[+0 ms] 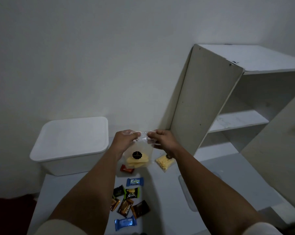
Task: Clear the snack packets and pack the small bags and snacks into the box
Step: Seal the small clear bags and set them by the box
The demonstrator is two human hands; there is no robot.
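A clear bag with a round black sticker hung upright above the bench, yellow wafers bunched at its bottom, its crumpled top pinched at both corners. A second clear bag of pale yellow sticks lay flat just right of it. A red packet lay just below the held bag. Nearer, a blue packet, green ones, brown ones and another blue one lay scattered close together. The white box stood at far left, lid on.
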